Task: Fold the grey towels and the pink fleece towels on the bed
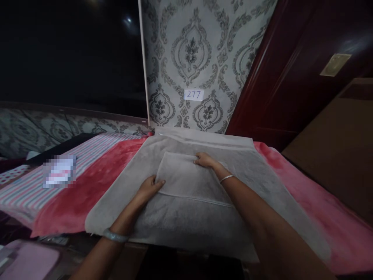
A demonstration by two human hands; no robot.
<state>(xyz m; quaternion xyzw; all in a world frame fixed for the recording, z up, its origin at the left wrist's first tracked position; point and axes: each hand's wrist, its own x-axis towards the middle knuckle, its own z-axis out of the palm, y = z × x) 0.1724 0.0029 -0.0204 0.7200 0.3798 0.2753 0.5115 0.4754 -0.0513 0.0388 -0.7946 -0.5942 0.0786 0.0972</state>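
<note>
A smaller grey towel, laid as a rectangle, rests on a large grey towel spread beneath it. My left hand has its fingers closed at the small towel's left edge, the thumb on top and the other fingers partly hidden. At the far edge of the same towel, my right hand pinches the fabric between thumb and fingers. My right forearm covers part of the towel's right side.
Under the grey towel lies a red and pink cloth, with a striped cloth to the left. A dark TV screen stands at back left. A cardboard box is on the right. The patterned wall bears a paper label.
</note>
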